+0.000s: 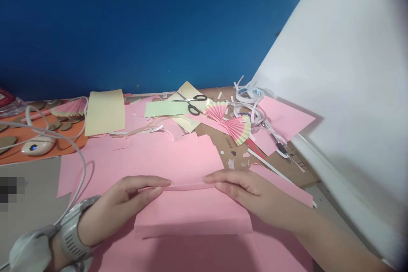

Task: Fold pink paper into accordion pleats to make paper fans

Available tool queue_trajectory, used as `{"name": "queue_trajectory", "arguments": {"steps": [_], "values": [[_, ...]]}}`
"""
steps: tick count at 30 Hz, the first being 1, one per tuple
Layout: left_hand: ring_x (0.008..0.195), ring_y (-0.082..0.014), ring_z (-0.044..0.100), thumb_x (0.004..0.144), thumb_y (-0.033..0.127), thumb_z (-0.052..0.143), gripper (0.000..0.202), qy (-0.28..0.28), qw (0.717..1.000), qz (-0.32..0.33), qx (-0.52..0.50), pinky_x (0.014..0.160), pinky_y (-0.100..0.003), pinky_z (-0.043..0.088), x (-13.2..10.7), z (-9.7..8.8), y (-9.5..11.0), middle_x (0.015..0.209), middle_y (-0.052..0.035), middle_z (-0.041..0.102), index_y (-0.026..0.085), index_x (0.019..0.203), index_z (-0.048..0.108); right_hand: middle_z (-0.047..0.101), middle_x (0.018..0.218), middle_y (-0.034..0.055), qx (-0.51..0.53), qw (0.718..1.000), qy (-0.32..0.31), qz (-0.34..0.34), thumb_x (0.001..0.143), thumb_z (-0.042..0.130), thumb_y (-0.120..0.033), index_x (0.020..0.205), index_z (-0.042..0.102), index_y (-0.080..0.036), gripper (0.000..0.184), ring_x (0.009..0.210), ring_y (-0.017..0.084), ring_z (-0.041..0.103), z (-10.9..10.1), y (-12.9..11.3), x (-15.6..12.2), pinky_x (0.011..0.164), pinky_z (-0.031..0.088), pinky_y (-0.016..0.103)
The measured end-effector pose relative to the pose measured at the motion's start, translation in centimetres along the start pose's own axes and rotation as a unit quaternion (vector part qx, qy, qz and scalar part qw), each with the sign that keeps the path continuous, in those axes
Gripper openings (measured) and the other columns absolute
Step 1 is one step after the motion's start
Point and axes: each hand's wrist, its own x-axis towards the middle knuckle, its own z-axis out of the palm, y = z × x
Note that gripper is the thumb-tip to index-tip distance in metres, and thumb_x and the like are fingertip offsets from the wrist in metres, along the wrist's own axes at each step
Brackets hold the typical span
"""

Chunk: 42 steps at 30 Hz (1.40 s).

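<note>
**Under a blue wall, two hands pinch a fold on a paper-strewn table**

A deep blue wall (143, 29) backs a grey table (32, 204) covered in craft paper. At the far left an orange mat (19, 155) carries a white mouse (34, 146), whose cable (83, 165) loops down across the table edge, pushed aside from the working area. A cream paper (105, 111) lies flat behind it.

The left hand (124, 206), with a grey watch (72, 231) on its wrist, rests low on the pink sheet (191, 216), which lies flat at the near centre of the table on top of other pink paper. Its fingertips are closed on the left end of a narrow raised fold (191, 186) along the sheet's far edge. Beyond the fold, black-handled scissors (193, 104) and two pleated fans (237, 129) sit out of the way but within reach.

The right hand (248, 193) mirrors the left, fingertips pinching the fold's right end. Holding both ends likely keeps the crease straight and even. White strips (251, 106) curl in a heap behind it, and a large white board (350, 93) leans in from the right.
</note>
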Motion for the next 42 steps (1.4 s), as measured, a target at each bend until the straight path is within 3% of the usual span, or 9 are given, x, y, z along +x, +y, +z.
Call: {"name": "queue_trajectory", "arguments": {"steps": [8,13,19,22,24,27,32,39,42], "values": [[0.089,-0.0189,0.068,0.086,0.028,0.053,0.021,-0.003,1.0,-0.013,-0.018,0.079,-0.025,0.054,0.1,0.4,-0.1,0.099,-0.0038,0.072,0.024,0.097,0.07,0.063,0.115,-0.0023,0.015,0.999,-0.018,0.035,0.093,0.043,-0.032,0.113,0.057,-0.035,0.025,0.104,0.016,0.059,-0.1,0.4,-0.5,0.084,0.051,0.028],[0.086,-0.0169,0.066,0.083,0.028,0.056,0.019,-0.021,0.999,-0.037,-0.002,0.071,-0.019,0.053,0.0,0.6,0.1,0.099,-0.0019,0.071,0.024,0.098,0.067,0.066,0.092,-0.0014,0.013,0.995,-0.041,0.092,0.092,0.042,-0.037,0.096,0.058,-0.026,0.02,0.079,0.015,0.062,0.1,0.0,-0.4,0.067,0.05,0.025],[0.074,-0.0152,0.062,0.087,0.034,0.049,0.021,-0.044,0.997,-0.069,-0.016,0.064,-0.02,0.049,0.2,0.9,0.9,0.085,-0.002,0.069,0.02,0.09,0.064,0.064,0.092,-0.0036,0.004,0.994,-0.028,0.101,0.092,0.042,-0.038,0.097,0.057,-0.029,0.018,0.081,0.014,0.059,0.4,-0.8,-0.5,0.066,0.043,0.023],[0.077,-0.0157,0.061,0.087,0.037,0.049,0.023,-0.044,0.995,-0.086,-0.023,0.065,-0.021,0.047,0.3,1.1,1.2,0.087,-0.0018,0.069,0.02,0.09,0.064,0.061,0.079,-0.0039,-0.064,0.992,-0.026,0.109,0.095,0.035,-0.038,0.088,0.058,-0.026,0.027,0.069,0.012,0.056,0.4,-1.4,-0.4,0.06,0.04,0.024],[0.079,-0.0153,0.061,0.087,0.037,0.049,0.023,-0.054,0.994,-0.093,-0.036,0.066,-0.02,0.046,0.3,1.4,1.3,0.087,-0.0003,0.069,0.021,0.09,0.064,0.059,0.076,-0.0025,-0.147,0.985,-0.029,0.087,0.096,0.032,-0.034,0.082,0.058,-0.023,0.031,0.068,0.013,0.054,0.6,-1.8,-0.1,0.06,0.039,0.025],[0.075,-0.013,0.06,0.087,0.036,0.048,0.021,-0.071,0.993,-0.091,-0.034,0.064,-0.018,0.044,0.2,2.0,1.6,0.082,0.0027,0.069,0.023,0.087,0.065,0.06,0.085,0.0013,-0.276,0.959,-0.061,-0.006,0.094,0.039,-0.024,0.085,0.058,-0.02,0.022,0.082,0.018,0.054,1.4,-2.3,0.6,0.073,0.038,0.032],[0.071,-0.011,0.058,0.089,0.034,0.046,0.022,-0.086,0.992,-0.082,-0.043,0.064,-0.017,0.041,0.1,2.9,2.0,0.079,0.0041,0.068,0.023,0.086,0.065,0.061,0.076,-0.0003,-0.307,0.94,-0.118,-0.09,0.097,0.033,-0.024,0.085,0.055,-0.019,0.025,0.069,0.015,0.054,3.3,-3.1,2.1,0.067,0.037,0.029],[0.058,-0.0108,0.043,0.089,0.042,0.042,0.034,-0.045,0.991,-0.114,-0.049,0.054,-0.021,0.035,0.0,2.9,1.1,0.062,0.0036,0.051,0.017,0.074,0.059,0.057,0.066,-0.0029,-0.329,0.936,-0.056,-0.114,0.095,0.038,-0.02,0.085,0.051,-0.018,0.017,0.058,0.012,0.049,3.8,-2.1,3.1,0.053,0.03,0.026],[0.07,-0.0128,0.051,0.091,0.038,0.039,0.031,-0.049,0.989,-0.099,-0.097,0.066,-0.022,0.041,0.2,2.6,0.9,0.075,0.0015,0.059,0.017,0.087,0.061,0.059,0.072,0.0015,-0.389,0.899,-0.009,-0.202,0.09,0.041,-0.013,0.089,0.055,-0.015,0.015,0.06,0.015,0.047,4.1,-0.9,3.4,0.056,0.032,0.029]]}}
